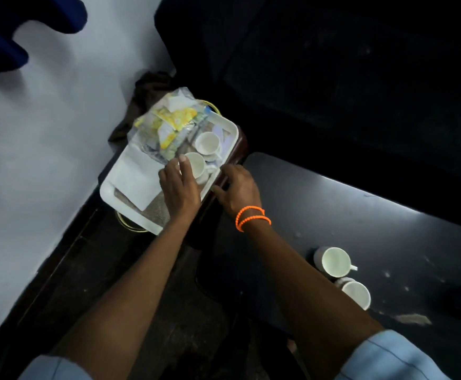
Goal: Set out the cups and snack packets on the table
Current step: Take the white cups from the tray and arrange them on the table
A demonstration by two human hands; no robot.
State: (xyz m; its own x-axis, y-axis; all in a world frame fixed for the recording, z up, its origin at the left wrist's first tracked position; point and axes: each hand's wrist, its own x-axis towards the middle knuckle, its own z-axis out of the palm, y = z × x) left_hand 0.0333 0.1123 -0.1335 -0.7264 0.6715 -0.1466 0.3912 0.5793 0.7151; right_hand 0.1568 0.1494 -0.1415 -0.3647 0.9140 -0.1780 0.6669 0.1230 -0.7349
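A white tray [130,171] rests on a small dark stand. On it lie clear snack packets [166,124] with yellow print and two white cups, one farther [208,142] and one nearer [196,163]. My left hand [178,185] reaches over the tray, its fingers touching the nearer cup's rim. My right hand [237,185], with orange bands at the wrist, rests at the tray's right edge, its fingers curled on the rim. Two more white cups, one farther [333,261] and one nearer [356,294], stand on the dark table [388,229] at the right.
A white wall [54,119] runs along the left. A brown cloth [144,91] lies behind the tray. Dark seating fills the top right. A yellow wire loop [130,229] shows under the tray's near corner. A blurred blue shape [2,37] is at the top left.
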